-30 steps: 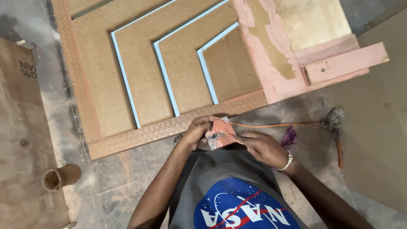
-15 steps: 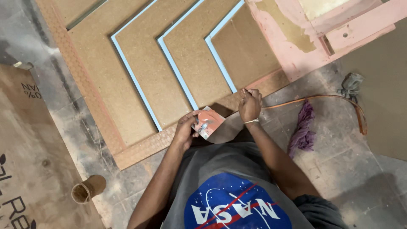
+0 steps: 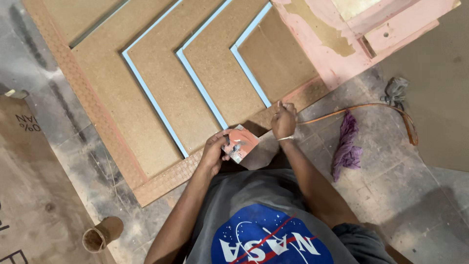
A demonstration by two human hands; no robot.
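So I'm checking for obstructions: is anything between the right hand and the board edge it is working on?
Nothing visible: the right hand is already on the patterned board edge, with no object between them.

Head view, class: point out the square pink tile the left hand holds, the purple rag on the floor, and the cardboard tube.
Square pink tile (image 3: pixel 240 143), head view, on its smeared upper face.
Purple rag (image 3: pixel 348 144), head view, on its bunched middle.
Cardboard tube (image 3: pixel 101 233), head view, on its side wall near the open end.
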